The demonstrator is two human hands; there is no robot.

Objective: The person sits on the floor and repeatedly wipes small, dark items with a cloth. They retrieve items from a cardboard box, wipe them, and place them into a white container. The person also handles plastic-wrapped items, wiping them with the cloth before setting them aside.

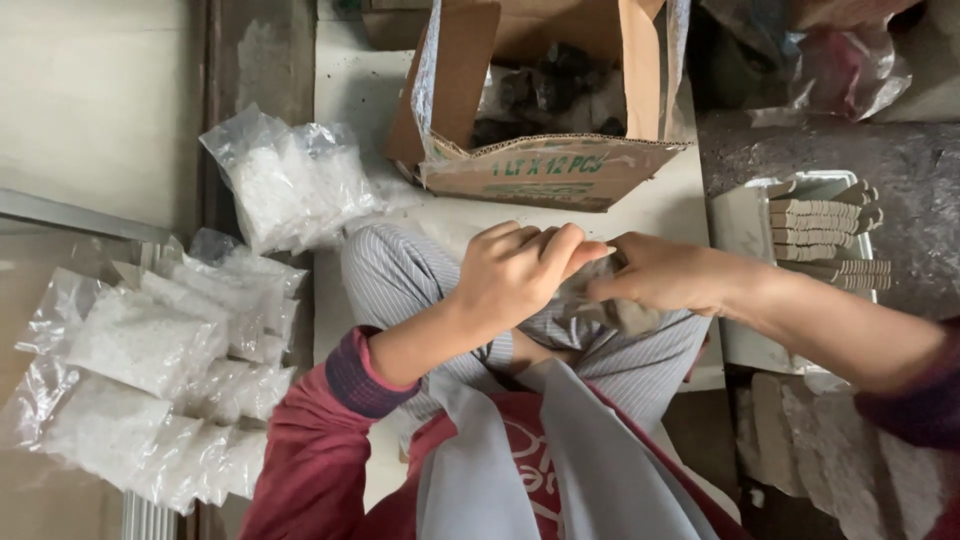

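Where the 2 hands meet at the centre of the frame, a small clear bag (590,290) is pinched between them, above the striped lap. It is grasped by the left hand (520,270) with curled fingers, and its other side by the right hand (665,278). Behind them, at upper centre, an open carton (545,165) is seen holding dark pieces. Filled clear bags (160,370) are piled at lower left, with more (290,185) at upper left. Stacked beige strips (825,230) are laid at right.
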